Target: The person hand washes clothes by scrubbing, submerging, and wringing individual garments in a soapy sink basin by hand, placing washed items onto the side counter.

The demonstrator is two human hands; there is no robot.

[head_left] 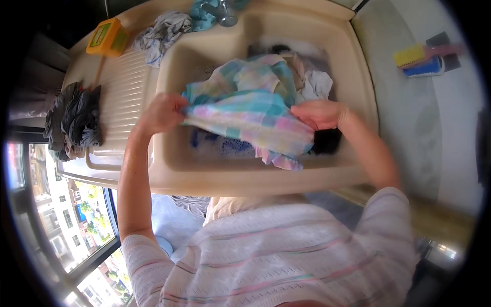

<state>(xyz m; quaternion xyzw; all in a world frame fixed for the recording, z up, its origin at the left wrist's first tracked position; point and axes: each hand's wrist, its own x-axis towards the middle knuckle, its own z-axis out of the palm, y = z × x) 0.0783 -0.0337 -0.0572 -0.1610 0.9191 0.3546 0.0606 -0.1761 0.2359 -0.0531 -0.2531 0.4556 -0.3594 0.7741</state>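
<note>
A plaid garment [250,110] in teal, pink and cream is stretched between my two hands above the beige sink basin [171,143]. My left hand [166,112] grips its left end near the inner wall of the basin. On the other side, my right hand [319,113] is closed on the cloth, palm partly showing. The lower edge of the garment hangs in a ruffle over soapy, bluish water [225,146]. Behind it lie a white cloth [317,84] and darker wet laundry, partly hidden.
A ribbed washboard [120,102] adjoins the basin on the left, with dark clothes [79,117] at its outer edge. An orange tub [107,37], a grey-white cloth [162,36] and a faucet [225,13] are at the back. Brushes [422,59] hang on the right wall.
</note>
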